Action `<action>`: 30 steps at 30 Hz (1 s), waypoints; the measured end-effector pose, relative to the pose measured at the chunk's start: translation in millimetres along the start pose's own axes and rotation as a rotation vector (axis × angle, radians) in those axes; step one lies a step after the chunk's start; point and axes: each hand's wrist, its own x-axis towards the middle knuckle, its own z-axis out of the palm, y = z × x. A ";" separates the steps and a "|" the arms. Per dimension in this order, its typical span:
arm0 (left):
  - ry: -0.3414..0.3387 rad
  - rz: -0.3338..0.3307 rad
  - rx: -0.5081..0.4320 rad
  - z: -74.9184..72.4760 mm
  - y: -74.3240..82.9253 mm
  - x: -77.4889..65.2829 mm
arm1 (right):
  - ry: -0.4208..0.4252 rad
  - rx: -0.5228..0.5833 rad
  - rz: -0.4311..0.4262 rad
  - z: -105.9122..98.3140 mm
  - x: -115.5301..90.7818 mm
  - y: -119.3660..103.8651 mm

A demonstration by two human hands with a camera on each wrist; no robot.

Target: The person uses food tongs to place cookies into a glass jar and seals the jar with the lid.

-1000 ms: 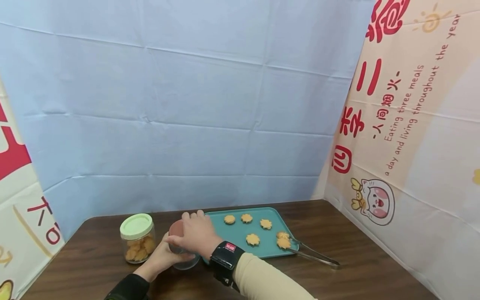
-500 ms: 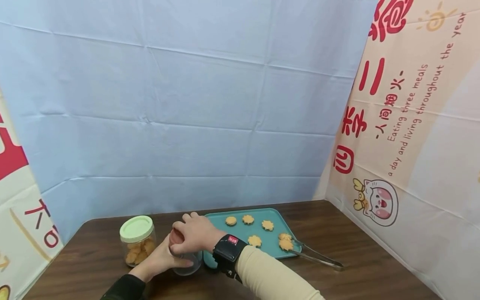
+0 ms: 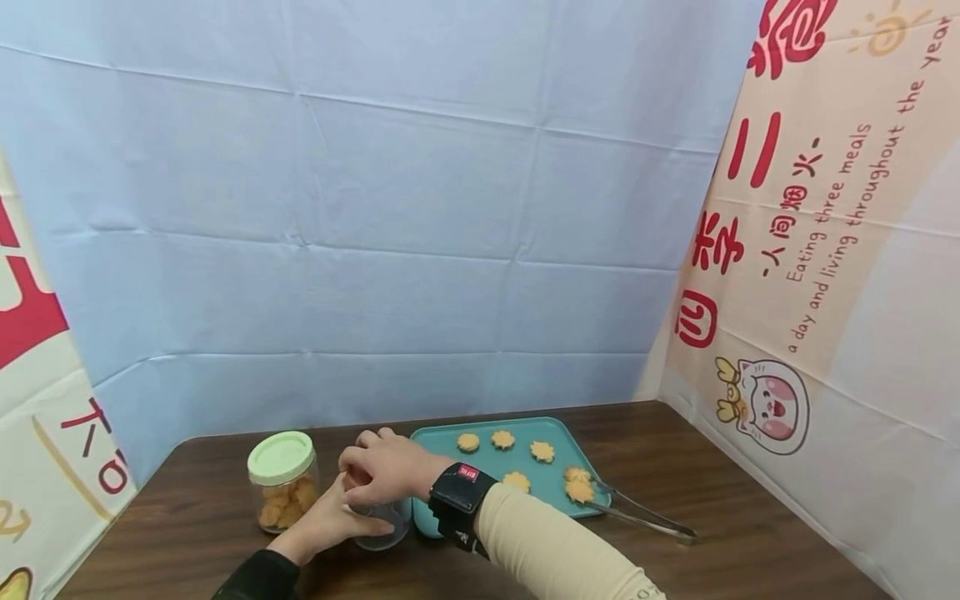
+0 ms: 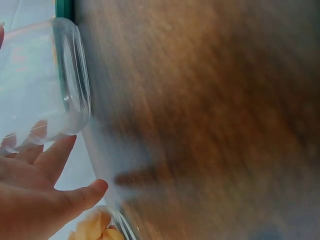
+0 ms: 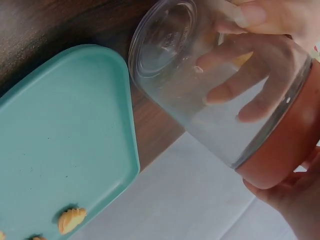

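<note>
A clear jar (image 5: 200, 112) with a reddish-brown lid (image 5: 280, 157) is held between my two hands, low over the dark wooden table. My left hand (image 3: 327, 518) holds the jar's side, and several of its fingers show through the clear wall. From above, my right hand (image 3: 393, 467) grips the lid, covering most of it in the head view. No cookies show inside this jar. To its left stands a second clear jar (image 3: 287, 500), upright and holding cookies under a pale green lid (image 3: 281, 457).
A teal tray (image 3: 487, 463) lies right of the hands with several flower-shaped cookies (image 3: 542, 452) spread on it. Metal tongs (image 3: 656, 523) rest across its right edge, tips by two cookies (image 3: 579, 485). A pale blue cloth (image 3: 420, 250) hangs behind the table (image 3: 622, 450).
My right hand has turned on the lid, its fingers drawing closer together over it. The jar stays between both hands. The head view has shifted slightly.
</note>
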 end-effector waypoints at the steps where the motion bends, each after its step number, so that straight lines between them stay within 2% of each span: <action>1: -0.004 -0.001 -0.005 -0.3 0.0 -0.1 | 0.002 -0.006 -0.002 0.1 0.2 -0.5; 6: -0.001 -0.010 -0.019 -0.4 0.8 -1.6 | 0.007 -0.018 -0.007 0.8 2.1 -0.7; 10: 0.012 -0.042 -0.038 1.1 1.9 -3.1 | 0.008 0.005 -0.005 1.4 2.6 0.1; 15: 0.011 -0.039 -0.087 3.7 1.8 -3.1 | 0.018 0.010 0.048 5.1 -3.1 3.5; 20: 0.014 -0.025 -0.126 5.0 0.0 -1.9 | -0.001 -0.059 0.113 3.5 -10.6 6.1; 23: 0.039 -0.047 -0.097 4.3 0.0 -2.4 | -0.047 0.001 0.106 -3.0 -12.7 6.0; 28: 0.107 -0.122 -0.011 4.1 2.8 -4.3 | -0.115 0.185 0.045 -12.8 -11.7 9.5; 30: 0.122 -0.129 0.005 4.8 3.9 -4.5 | -0.131 0.237 0.025 -14.2 -10.2 12.8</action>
